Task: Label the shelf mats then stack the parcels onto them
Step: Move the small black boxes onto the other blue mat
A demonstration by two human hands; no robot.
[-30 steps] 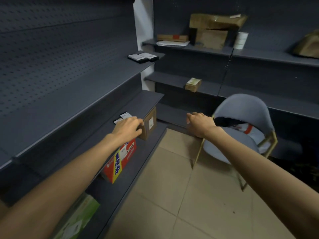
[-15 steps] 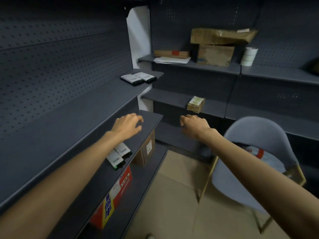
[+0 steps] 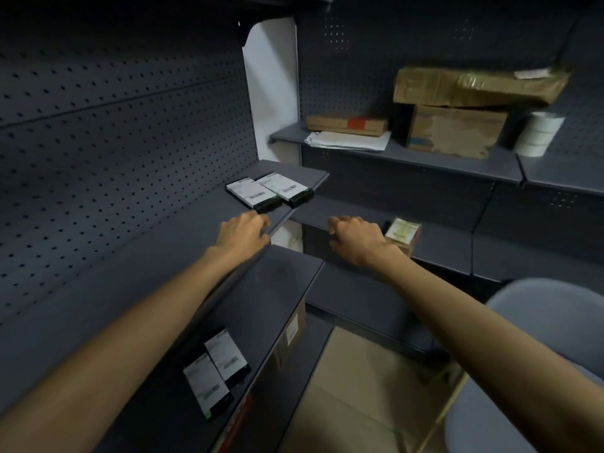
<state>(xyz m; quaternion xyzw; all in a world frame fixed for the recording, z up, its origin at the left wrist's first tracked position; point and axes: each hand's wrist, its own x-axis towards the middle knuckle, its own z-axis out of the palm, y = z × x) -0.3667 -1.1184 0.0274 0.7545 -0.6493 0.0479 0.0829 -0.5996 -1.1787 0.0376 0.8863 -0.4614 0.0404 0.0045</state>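
Observation:
Two flat black-and-white parcels point(image 3: 269, 192) lie side by side near the front end of the upper left shelf point(image 3: 170, 230). My left hand point(image 3: 243, 233) hovers over that shelf's front edge, just short of them, fingers spread and empty. My right hand point(image 3: 354, 238) hangs in the air to the right, fingers loosely curled with nothing in them. Two more flat parcels point(image 3: 215, 371) lie on the middle left shelf point(image 3: 277, 282) below my left forearm. A small brown box point(image 3: 402, 235) sits on the back shelf behind my right hand.
A brown box point(image 3: 291, 335) stands under the middle left shelf. On the back upper shelf point(image 3: 457, 163) are large cardboard boxes point(image 3: 457, 106), a flat carton on papers point(image 3: 348, 130) and a white roll point(image 3: 539, 134). A grey chair point(image 3: 536, 354) stands at lower right on the tiled floor.
Both hands have risen from the low shelf level to the upper left shelf. My view has tilted up, bringing the two upper parcels close ahead of my left hand.

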